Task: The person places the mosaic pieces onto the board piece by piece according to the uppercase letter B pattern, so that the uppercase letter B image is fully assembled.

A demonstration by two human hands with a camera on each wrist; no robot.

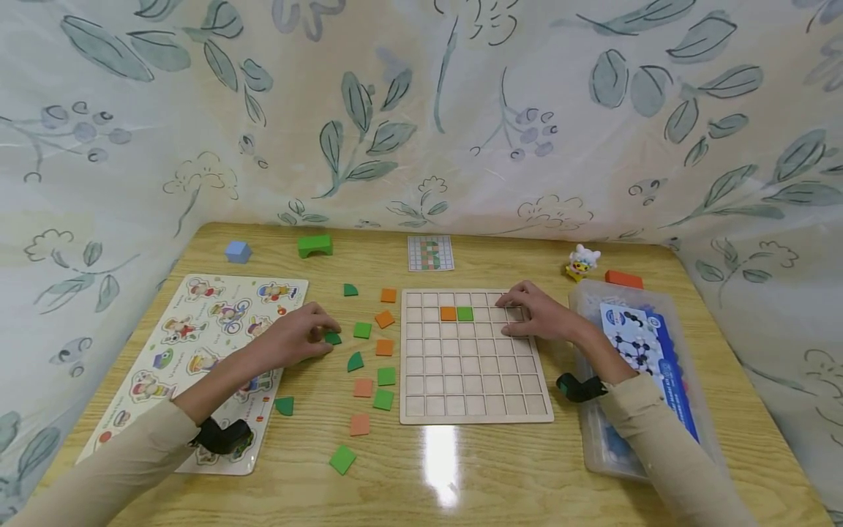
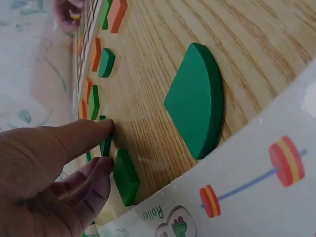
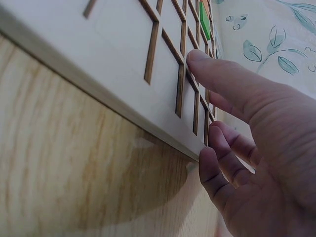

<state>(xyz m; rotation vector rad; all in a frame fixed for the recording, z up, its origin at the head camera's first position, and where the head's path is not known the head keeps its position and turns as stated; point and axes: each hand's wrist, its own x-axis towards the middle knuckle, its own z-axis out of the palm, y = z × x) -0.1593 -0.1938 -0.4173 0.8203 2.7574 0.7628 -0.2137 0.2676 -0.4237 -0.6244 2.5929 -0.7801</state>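
My left hand (image 1: 299,338) pinches a dark green quarter-circle tile (image 1: 334,338) between thumb and fingertip, low over the wooden table. In the left wrist view, another green tile (image 2: 127,177) lies just beside those fingertips, and a large-looking quarter-circle tile (image 2: 195,101) sits nearer the camera. A wooden grid board (image 1: 474,405) lies in front of me. One orange square (image 1: 448,313) and one green square (image 1: 465,313) are side by side in its upper cells. My right hand (image 1: 541,313) rests on the board's right edge, fingers loosely bent and holding nothing.
Several loose tiles, among them a green square (image 1: 342,460), spread left of the board. A picture puzzle board (image 1: 263,439) lies far left, a plastic box (image 1: 596,454) at right. Behind are a pattern card (image 1: 431,253), blocks (image 1: 315,246) and a small figurine (image 1: 582,260).
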